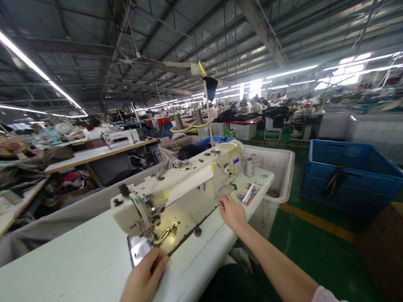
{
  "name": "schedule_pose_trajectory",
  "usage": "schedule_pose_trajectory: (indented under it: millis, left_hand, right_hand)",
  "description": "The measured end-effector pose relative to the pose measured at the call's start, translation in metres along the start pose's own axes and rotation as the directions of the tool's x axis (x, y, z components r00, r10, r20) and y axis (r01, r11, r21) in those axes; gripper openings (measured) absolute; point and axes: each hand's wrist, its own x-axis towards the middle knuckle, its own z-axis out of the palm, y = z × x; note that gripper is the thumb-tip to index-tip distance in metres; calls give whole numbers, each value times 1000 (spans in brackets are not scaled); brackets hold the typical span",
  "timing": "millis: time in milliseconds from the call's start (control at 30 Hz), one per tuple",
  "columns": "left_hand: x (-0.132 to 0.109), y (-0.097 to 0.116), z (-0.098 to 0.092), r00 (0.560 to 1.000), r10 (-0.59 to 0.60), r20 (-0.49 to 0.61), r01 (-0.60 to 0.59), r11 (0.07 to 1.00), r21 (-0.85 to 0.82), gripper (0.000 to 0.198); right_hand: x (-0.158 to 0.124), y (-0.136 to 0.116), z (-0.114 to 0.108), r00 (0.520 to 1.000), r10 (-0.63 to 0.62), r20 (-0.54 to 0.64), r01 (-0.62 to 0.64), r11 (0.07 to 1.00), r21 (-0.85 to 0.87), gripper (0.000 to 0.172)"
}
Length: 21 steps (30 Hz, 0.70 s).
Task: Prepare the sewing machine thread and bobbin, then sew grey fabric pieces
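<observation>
A cream industrial sewing machine (189,186) is set into a pale table (76,256) in front of me. My left hand (146,274) rests by the shiny plate (140,249) below the needle area. Its fingers are curled together, and whatever they may hold is hidden. My right hand (232,212) lies on the table by the machine's right end, fingers bent and pinched. A small glint shows at its fingertips, too little to name. A small dark knob (197,231) sits on the machine bed between the hands. The lit needle area shows no cloth.
A parts tray (251,192) and a grey thread cone (249,167) sit at the table's right end. Beyond stands a white bin (286,165), with blue crates (348,176) on the floor farther right. Two thread spools (178,121) stand behind the machine. Another person (94,128) sits at far left.
</observation>
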Motion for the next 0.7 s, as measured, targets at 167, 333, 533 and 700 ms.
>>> schedule_pose_trajectory:
  millis: [167,333,533,700]
  left_hand:
    - [0,1,0,1000,14,4,-14,1000,-7,31]
    - [0,1,-1,1000,2,6,-2,1000,-1,30]
    - [0,1,0,1000,-4,-3,4,1000,-5,30]
    - [1,3,-1,1000,-1,4,1,1000,3,30]
  right_hand:
    - [1,0,1,1000,-1,-15,1,1000,2,25]
    - [0,-1,-1,1000,0,-6,0,1000,-8,24]
    - [-1,-1,-2,1000,-5,-8,5,1000,-5,24]
    - [0,1,0,1000,-10,-21,10,1000,5,23]
